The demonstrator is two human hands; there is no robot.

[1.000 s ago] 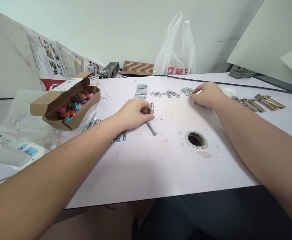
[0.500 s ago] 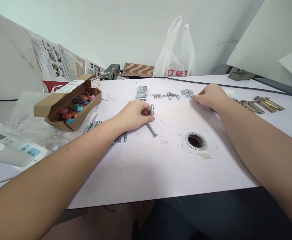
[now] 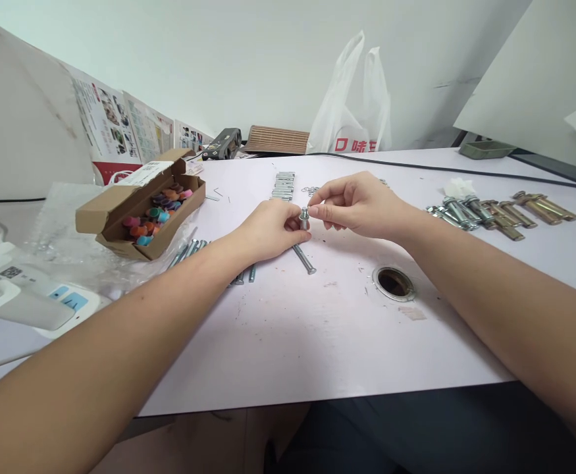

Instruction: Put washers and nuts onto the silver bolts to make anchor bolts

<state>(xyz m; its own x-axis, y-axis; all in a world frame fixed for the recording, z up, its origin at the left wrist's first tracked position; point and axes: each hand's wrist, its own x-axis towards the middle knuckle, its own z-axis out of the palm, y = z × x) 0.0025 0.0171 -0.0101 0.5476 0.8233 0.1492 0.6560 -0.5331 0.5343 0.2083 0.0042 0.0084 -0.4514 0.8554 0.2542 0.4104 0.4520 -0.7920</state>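
Observation:
My left hand is closed around a long silver bolt; its head rests on the white table and its threaded end points up. My right hand pinches something small at the top of that bolt, too small to name. Behind my hands lies a row of short silver sleeves. A few washers show past my right thumb; the other small rings are hidden by the hand.
An open cardboard box of coloured caps sits at the left on plastic wrap. More bolts lie under my left wrist. Assembled brass and silver anchors lie at the right. A round cable hole is near my right forearm. A plastic bag stands behind.
My right hand left the pile of small rings at the back and came left to the top of the bolt, pinching something small. My left hand kept holding the bolt.

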